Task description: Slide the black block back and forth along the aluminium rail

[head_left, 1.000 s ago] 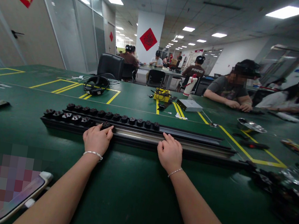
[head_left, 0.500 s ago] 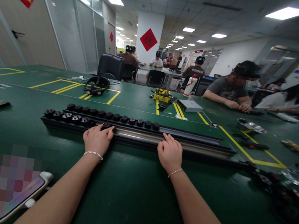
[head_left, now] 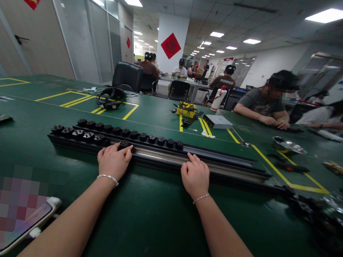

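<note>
Two long black rails lie side by side across the green table. The near rail has a shiny metal channel and several black round modules at its left end. More such modules fill the left and middle of the far rail. My left hand is closed around a black module in the near rail, thumb on its right side. On the right, my right hand rests against the near edge of the same rail, its index finger stretched onto the channel.
A phone lies at the lower left. Behind the rails are a headset, a yellow object with cables and a white box. At right sit a metal bowl, dark parts and a person.
My left hand has slid slightly to the right along the near rail, with the module between its fingers. My right hand has stayed almost where it was.
</note>
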### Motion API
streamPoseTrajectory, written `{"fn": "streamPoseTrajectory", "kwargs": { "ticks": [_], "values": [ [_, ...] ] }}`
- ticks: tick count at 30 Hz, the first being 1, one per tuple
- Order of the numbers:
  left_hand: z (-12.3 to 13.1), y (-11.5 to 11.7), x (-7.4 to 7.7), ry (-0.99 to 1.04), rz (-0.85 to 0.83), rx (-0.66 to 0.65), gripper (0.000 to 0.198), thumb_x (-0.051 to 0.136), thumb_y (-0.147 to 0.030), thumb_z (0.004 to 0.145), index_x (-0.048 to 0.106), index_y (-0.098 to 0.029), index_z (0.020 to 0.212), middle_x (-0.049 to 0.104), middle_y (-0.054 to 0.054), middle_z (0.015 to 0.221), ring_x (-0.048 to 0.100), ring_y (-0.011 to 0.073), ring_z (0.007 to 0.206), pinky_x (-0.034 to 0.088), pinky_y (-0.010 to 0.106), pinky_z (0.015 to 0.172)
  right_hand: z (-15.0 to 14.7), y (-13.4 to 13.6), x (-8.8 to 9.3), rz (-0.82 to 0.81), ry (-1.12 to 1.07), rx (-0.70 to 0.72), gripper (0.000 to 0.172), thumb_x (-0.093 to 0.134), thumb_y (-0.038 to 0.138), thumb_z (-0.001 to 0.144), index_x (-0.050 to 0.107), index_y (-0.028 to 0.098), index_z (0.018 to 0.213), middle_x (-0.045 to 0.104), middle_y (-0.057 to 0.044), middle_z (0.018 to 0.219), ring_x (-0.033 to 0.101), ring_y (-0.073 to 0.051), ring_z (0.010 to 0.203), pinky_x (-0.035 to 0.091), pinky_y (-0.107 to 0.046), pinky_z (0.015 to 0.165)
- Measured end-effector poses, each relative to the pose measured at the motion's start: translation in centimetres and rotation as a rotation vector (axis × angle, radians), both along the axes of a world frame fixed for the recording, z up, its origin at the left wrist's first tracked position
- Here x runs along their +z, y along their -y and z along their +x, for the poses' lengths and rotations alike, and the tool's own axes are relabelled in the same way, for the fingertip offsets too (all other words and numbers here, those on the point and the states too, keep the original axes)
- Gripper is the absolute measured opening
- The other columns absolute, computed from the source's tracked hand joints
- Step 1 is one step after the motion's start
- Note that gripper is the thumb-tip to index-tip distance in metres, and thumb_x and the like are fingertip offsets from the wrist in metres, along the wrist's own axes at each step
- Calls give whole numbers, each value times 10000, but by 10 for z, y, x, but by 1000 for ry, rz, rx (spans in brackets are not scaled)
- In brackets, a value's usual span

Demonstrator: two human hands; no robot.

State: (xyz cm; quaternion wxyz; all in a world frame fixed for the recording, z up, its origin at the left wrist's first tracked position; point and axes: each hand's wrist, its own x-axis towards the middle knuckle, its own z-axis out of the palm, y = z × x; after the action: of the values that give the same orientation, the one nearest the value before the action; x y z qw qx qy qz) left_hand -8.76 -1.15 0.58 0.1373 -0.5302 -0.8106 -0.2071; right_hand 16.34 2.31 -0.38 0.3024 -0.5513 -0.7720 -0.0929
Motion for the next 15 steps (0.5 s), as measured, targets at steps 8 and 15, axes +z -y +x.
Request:
{"fn": "streamPoseTrajectory", "kwargs": {
  "ticks": [8,15],
  "values": [
    [-1,-1,0,11,-7,10,336,380,-352,811,618,-353,1049,561,76,1162,481,238,1060,287,400,906,0,-1,-1,-14,0,2,307,368,272,824,618,199,661,545,-44,1216,440,-205,1161,291,-376,934],
    [0,-1,1,22,-13,12,334,378,-362,813,616,-360,1048,560,71,1166,480,241,1057,280,414,909,0,-1,-2,4,-17,8,296,378,265,820,613,201,652,550,-43,1209,449,-203,1151,291,-378,936]
  ]
}}
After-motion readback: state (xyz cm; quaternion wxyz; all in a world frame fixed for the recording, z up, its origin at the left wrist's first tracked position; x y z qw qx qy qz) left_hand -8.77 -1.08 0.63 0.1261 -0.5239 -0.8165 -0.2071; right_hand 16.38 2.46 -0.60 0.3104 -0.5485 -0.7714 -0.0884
